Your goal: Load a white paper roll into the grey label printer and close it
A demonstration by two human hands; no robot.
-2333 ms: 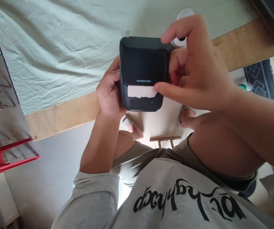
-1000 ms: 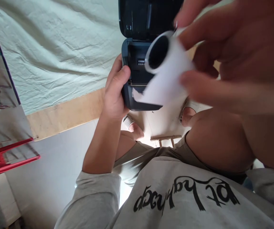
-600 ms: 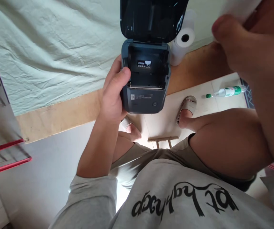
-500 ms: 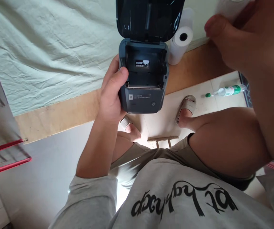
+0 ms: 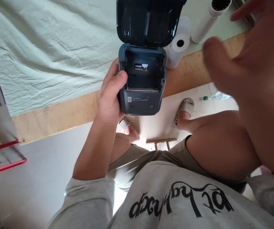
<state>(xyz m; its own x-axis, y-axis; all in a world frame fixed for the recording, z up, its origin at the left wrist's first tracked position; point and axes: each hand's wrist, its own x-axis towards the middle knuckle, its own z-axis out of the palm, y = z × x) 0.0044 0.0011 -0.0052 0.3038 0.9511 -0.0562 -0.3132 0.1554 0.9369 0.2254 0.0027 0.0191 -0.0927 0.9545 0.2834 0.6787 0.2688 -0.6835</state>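
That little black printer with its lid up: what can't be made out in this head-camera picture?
- Label printer: its lid top is cut off by the upper edge; the sticker text inside is too small to read.
- Left hand covers the printer's left side.
- Right hand: blurred, close to the lens, hiding most of the bottle on the floor.
- Tall paper roll: far end cut off.

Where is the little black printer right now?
In the head view, the printer sits top centre, lid open, gripped by the left hand, with a white paper roll just to its right on the table.

No legible text on printer [image 5: 140, 79]
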